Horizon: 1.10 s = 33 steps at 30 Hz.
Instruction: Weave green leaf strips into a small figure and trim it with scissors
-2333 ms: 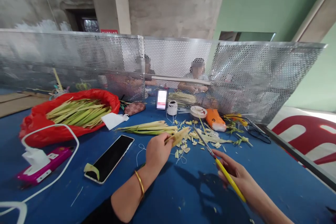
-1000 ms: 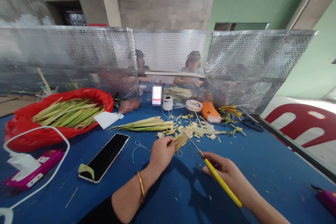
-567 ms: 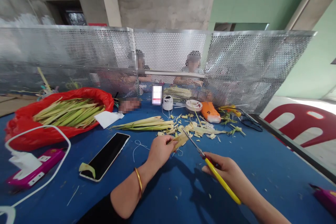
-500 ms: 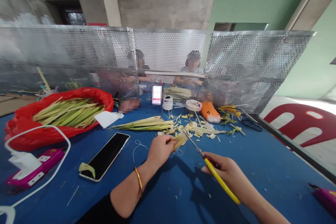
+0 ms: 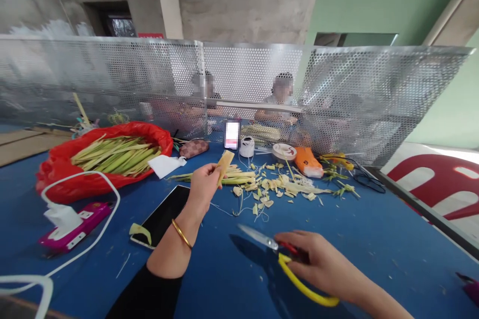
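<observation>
Pinched in the fingers of my left hand point(image 5: 204, 187) is a short, pale yellow-brown piece of dried leaf point(image 5: 225, 163), held up above the table. My right hand point(image 5: 318, 261) grips a pair of scissors point(image 5: 262, 239) with yellow and red handles, low over the blue tabletop, blades pointing left and apart from the leaf piece. Behind my left hand lies a bundle of leaf strips point(image 5: 239, 176). Cut leaf scraps point(image 5: 284, 184) are scattered to its right, with thin white thread point(image 5: 262, 213) near them.
A red plastic bag point(image 5: 56, 169) full of long green leaves stands at left. A phone point(image 5: 164, 214) lies partly under my left forearm. Nearby are a purple power strip point(image 5: 77, 229), a spool of thread point(image 5: 247, 147), a tape roll point(image 5: 284, 152) and an orange packet point(image 5: 309, 162). A perforated metal screen point(image 5: 250, 70) runs behind.
My left hand has moved left and up with the leaf piece, away from the scissors. My right hand has lowered the scissors toward the tabletop, and their blades now point more to the left.
</observation>
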Each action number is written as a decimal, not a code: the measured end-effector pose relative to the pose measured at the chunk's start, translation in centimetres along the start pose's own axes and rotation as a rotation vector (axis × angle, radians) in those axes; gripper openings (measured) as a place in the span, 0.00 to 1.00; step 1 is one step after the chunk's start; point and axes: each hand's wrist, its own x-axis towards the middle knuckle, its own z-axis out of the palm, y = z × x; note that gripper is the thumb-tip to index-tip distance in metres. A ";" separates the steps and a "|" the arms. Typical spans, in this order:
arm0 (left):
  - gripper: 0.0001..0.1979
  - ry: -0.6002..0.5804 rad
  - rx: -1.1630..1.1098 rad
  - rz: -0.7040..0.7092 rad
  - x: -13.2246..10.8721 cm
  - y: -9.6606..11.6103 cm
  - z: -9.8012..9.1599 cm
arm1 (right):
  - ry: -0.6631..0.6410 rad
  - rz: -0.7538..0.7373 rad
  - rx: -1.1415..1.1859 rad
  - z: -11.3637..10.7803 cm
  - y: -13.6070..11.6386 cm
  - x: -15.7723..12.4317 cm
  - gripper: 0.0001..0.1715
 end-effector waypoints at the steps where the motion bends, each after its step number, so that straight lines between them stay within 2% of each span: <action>1: 0.10 -0.019 0.001 -0.006 -0.1 0.0 0.1 | -0.053 0.003 0.002 0.2 -0.8 0.3 0.23; 3: 0.10 -0.058 0.009 -0.025 -0.5 0.1 0.3 | -0.092 0.023 -0.002 0.4 -1.4 1.0 0.21; 5: 0.09 -0.079 0.011 -0.034 -0.8 0.3 0.5 | -0.070 0.047 -0.007 0.1 -0.6 1.8 0.22; 8: 0.09 -0.095 0.010 -0.037 -0.9 0.3 0.7 | 0.051 0.139 -0.059 -1.0 3.0 2.7 0.23; 11: 0.09 -0.134 -0.011 -0.057 -1.0 0.0 1.1 | 0.283 0.331 -0.209 -2.1 7.0 3.1 0.24; 14: 0.06 -0.186 -0.086 -0.126 -1.8 -0.4 2.3 | 0.325 0.336 -0.290 -2.6 9.6 2.8 0.26; 17: 0.05 -0.243 -0.208 -0.233 -3.2 -0.9 3.8 | 0.319 0.331 -0.457 -2.5 10.0 2.5 0.24; 20: 0.05 -0.251 -0.226 -0.248 -4.8 -1.2 5.2 | 0.399 0.264 -0.508 -2.1 8.2 2.9 0.18; 22: 0.05 -0.231 -0.229 -0.208 -5.7 -1.3 5.8 | 0.528 0.203 -0.321 -1.6 5.8 3.9 0.16; 23: 0.05 -0.213 -0.219 -0.170 -6.1 -1.3 6.0 | 0.572 0.213 -0.137 -1.3 4.4 4.5 0.18; 24: 0.05 -0.196 -0.194 -0.119 -6.4 -1.3 6.1 | 0.585 0.231 0.082 -0.9 2.9 5.3 0.20; 25: 0.05 -0.180 -0.155 -0.060 -6.7 -1.3 6.2 | 0.545 0.253 0.295 -0.4 1.5 6.1 0.22; 27: 0.05 -0.166 -0.059 0.059 -7.2 -1.3 6.2 | 0.514 0.336 0.578 0.6 -0.8 7.4 0.25; 30: 0.05 -0.178 0.026 0.127 -7.5 -1.4 6.2 | 0.606 0.307 0.761 1.6 -2.3 8.0 0.24; 33: 0.05 -0.200 -0.006 0.056 -7.4 -1.4 6.4 | 0.644 0.245 0.951 1.6 -1.9 7.3 0.23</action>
